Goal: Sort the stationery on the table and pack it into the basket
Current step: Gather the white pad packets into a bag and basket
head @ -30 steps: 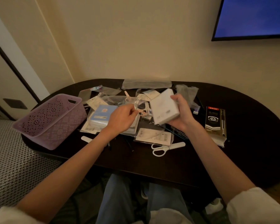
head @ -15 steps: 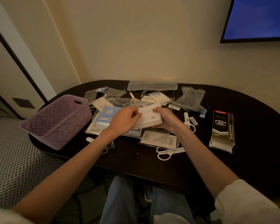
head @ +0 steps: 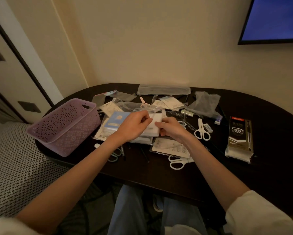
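Note:
Both hands meet over the pile of stationery in the middle of the dark table (head: 269,168). My left hand (head: 134,126) and my right hand (head: 172,129) pinch a flat white packet (head: 155,122) from either side, low over the heap. The packet is partly hidden behind my fingers. A lilac perforated basket (head: 64,126) stands at the table's left end, with nothing visible inside. A blue card in a clear sleeve (head: 116,122) lies just left of my left hand.
White scissors (head: 201,130) lie right of my hands, and another white pair (head: 178,162) sits near the front edge. A black pen-refill pack (head: 239,139) rests at the right. Clear bags and a grey pouch (head: 163,89) line the back. A screen (head: 274,19) hangs upper right.
My right hand has brought the white packet down from a raised, tilted hold to flat over the pile. My left hand has closed onto its other edge.

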Demonstrator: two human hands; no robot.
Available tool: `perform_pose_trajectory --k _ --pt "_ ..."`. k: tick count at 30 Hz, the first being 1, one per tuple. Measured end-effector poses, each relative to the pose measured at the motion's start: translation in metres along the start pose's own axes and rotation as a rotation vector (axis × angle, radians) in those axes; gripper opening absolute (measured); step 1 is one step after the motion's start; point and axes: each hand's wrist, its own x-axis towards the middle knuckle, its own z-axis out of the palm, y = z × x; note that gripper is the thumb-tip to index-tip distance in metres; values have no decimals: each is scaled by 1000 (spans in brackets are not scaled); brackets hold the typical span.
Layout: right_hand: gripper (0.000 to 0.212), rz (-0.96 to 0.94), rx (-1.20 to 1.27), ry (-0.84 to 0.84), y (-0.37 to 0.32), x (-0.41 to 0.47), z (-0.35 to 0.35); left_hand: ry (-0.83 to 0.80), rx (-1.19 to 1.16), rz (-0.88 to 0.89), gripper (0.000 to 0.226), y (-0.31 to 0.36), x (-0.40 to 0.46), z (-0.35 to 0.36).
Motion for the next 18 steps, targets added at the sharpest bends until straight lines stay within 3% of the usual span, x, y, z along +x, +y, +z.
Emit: perform_pose_trajectory --k 7,12,18 --pt "29 -39 31 -80 -6 0 12 -6 -28 14 19 0 -3 0" --pt "24 -82 -177 33 -10 2 26 -12 -31 25 17 1 -5 -3" --pt "31 -4 -101 83 -8 -8 16 11 -51 41 18 -2 -8 0"
